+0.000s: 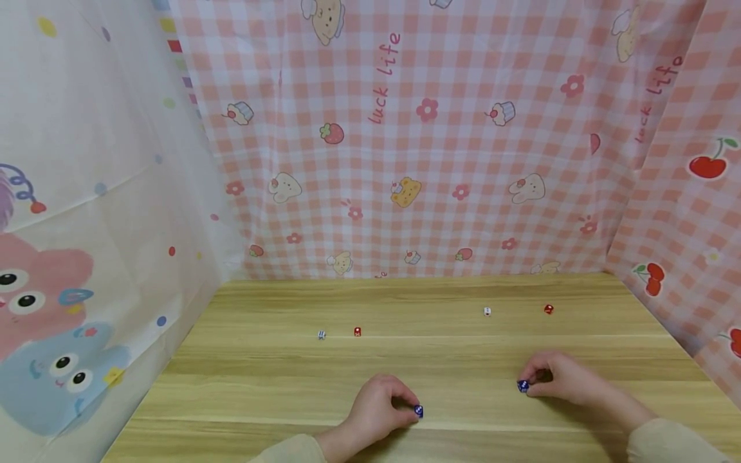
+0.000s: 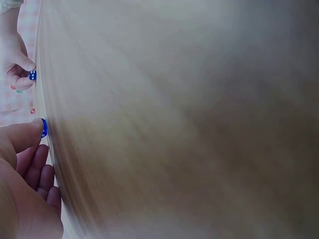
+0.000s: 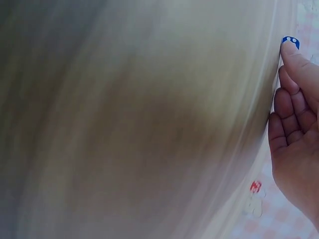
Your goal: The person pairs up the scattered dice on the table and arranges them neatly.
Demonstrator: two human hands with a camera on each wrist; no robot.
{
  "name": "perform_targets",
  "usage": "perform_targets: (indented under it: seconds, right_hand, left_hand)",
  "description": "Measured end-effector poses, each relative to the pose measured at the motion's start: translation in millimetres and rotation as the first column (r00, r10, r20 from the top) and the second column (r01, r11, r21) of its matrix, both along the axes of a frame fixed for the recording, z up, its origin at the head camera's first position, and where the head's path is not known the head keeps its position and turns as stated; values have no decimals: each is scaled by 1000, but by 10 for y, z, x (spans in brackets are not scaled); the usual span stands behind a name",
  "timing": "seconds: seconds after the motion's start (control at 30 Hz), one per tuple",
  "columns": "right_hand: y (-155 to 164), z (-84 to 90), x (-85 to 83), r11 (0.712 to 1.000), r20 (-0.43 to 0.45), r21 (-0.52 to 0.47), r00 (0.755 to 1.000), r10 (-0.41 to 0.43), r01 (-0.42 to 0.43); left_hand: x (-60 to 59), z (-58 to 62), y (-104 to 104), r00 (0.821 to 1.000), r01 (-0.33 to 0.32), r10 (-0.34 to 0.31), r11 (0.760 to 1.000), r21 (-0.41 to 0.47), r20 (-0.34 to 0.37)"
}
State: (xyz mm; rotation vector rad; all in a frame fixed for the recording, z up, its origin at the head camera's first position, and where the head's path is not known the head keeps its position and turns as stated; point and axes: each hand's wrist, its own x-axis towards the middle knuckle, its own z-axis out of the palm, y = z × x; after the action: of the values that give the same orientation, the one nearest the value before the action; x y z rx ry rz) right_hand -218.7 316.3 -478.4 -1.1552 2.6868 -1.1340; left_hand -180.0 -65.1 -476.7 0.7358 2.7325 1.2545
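Observation:
My left hand pinches a blue die low over the wooden table, near the front edge at centre. My right hand pinches a second blue die a little farther right and back. The left wrist view shows the left thumb pressed on its blue die, with the other fingers loosely curled below. The right hand's blue die also shows there at top left. In the right wrist view a fingertip covers most of the blue die. Whether either die touches the wood, I cannot tell.
Several small dice lie farther back on the table: a white-and-blue one, a red one, a white one and another red one. Printed pink-checked cloth walls the back and right; a pale cartoon cloth walls the left.

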Motion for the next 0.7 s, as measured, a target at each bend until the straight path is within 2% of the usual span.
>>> perform_targets:
  seconds: [0.2,0.57,0.7]
  right_hand:
    - [-145,13,10,1000,-10,-7,1000,18,-19]
    - [-467,17,80,999,18,16,999,-41,40]
    - [-576,18,105,999,-37,27,999,-31,32]
  left_hand:
    - [4,-2,1,1000,-2,2,1000,4,4]
    - [3,-17,9,999,3,-3,1000,10,-36]
    - [11,-16,8,998,8,-7,1000,12,-57]
